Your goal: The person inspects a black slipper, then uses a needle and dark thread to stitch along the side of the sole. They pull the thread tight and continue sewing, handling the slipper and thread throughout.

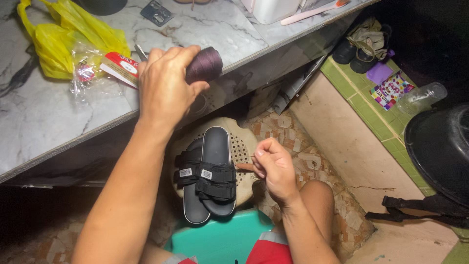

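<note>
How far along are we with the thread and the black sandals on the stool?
Done: the pair of black sandals lies stacked on the perforated stool. In hand: the left hand grips a dark purple thread spool at the marble counter edge; the right hand pinches a thin strand or needle, too fine to tell. Left: no stitching shows on the sandals yet.

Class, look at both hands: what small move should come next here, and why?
Probably draw more thread off the dark spool. The left hand grips it at the marble counter's edge, while the right hand pinches a thin tool beside the black sandals.
</note>
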